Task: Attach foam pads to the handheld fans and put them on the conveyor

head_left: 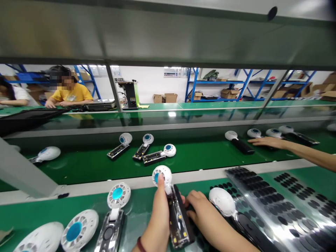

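Note:
My left hand (160, 213) is closed on a handheld device (178, 220) near the bottom centre, its thumb on the blue centre of the round white head. The device's dark rectangular body shows yellow squares and slants down to the right. On the body's right side, my right hand (203, 213) has curled fingers against its edge; the fingertips are partly hidden. Right of that hand lies a device with a white head (222, 202) and black handle. A clear-bodied device (112, 220) with a blue-centred head lies to the left.
Sheets of black round pads (296, 206) cover the right side. Several devices lie on the green conveyor (199, 154) beyond the pale rail (204, 174). Another person's arm (301, 147) reaches in from the right. An overhead shelf (168, 38) crosses above; a slanted post (23, 168) stands left.

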Available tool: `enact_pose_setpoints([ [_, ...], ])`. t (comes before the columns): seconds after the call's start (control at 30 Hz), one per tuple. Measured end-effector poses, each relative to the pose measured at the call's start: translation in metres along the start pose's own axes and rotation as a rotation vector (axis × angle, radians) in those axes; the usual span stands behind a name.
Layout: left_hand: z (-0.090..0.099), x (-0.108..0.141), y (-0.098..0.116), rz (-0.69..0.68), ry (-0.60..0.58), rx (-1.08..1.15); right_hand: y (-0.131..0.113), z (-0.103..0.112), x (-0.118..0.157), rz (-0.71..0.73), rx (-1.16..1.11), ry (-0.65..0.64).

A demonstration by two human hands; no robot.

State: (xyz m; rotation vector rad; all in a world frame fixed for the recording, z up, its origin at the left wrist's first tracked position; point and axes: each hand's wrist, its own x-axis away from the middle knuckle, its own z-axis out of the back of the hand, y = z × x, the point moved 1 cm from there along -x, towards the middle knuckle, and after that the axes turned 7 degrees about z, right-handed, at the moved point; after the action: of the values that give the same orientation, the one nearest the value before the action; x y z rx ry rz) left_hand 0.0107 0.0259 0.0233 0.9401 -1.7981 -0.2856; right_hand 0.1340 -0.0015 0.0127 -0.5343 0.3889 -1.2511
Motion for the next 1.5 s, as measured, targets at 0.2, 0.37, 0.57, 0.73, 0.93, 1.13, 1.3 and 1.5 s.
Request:
enact_pose_setpoints([
  [0.2, 0.0, -0.011, -0.012, -0.21, -0.014, -0.076, 0.011, 0.015, 0.004, -0.061, -0.19, 0.027],
  [0.37, 0.006, -0.01, -0.012, -0.287, -0.098, -0.138, -0.002, 0.04, 0.005, -0.079, -0.512, 0.011],
  [0.57, 0.003, -0.008, -0.014, -0.392, 0.001, -0.194, -0.022, 0.036, -0.014, 0.029, -0.446, -0.034],
  [0.73, 0.001, -0.003, -0.012, -0.378, 0.062, -0.255, -0.025, 0.031, -0.017, 0.011, -0.378, -0.058],
  [0.93, 0.003, -0.005, -0.013, -0.33, 0.118, -0.274, -0.031, 0.034, -0.017, -0.043, -0.31, -0.134],
  [1.13, 0.006, -0.011, -0.018, -0.362, 0.125, -0.274, -0.037, 0.036, -0.016, -0.091, -0.269, -0.138],
  [1.3, 0.008, -0.012, -0.018, -0.349, 0.074, -0.29, -0.033, 0.03, -0.015, -0.039, -0.249, -0.104],
  [1.5, 0.012, -0.012, -0.017, -0.317, 0.072, -0.274, -0.032, 0.021, -0.016, -0.011, -0.183, -0.053],
])
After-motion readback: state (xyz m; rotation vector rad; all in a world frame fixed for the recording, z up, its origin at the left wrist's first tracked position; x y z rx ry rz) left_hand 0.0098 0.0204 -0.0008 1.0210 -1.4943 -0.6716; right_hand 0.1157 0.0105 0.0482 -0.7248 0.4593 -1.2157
